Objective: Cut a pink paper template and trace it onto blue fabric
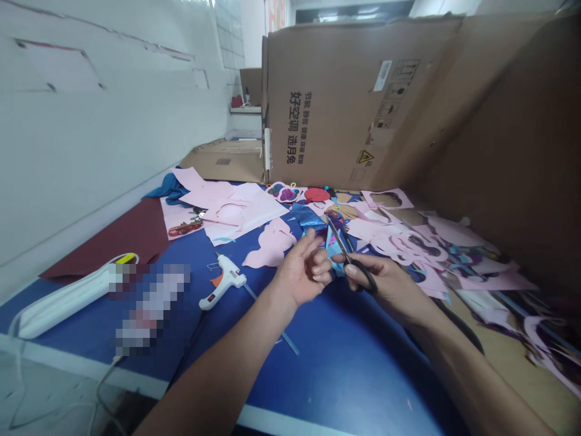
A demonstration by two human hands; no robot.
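My right hand (385, 284) grips a pair of black-handled scissors (339, 238), with the blades pointing away and to the left. Close beside it, my left hand (305, 274) is turned palm up with its fingers curled in. Shiny light blue material (334, 249) shows between the two hands, next to the left fingertips. Whether the left fingers pinch it is hidden. Just beyond them lies a blue foil piece (307, 217). A pink cut-out shape (271, 243) rests on the table left of my left hand.
A white glue gun (229, 277) lies left of my forearm, near a white power strip (68, 300) and a pixelated object (152, 309). Pink paper scraps (385, 236) pile up at the right. Large cardboard boxes (336, 109) wall off the back of the blue table (327, 363).
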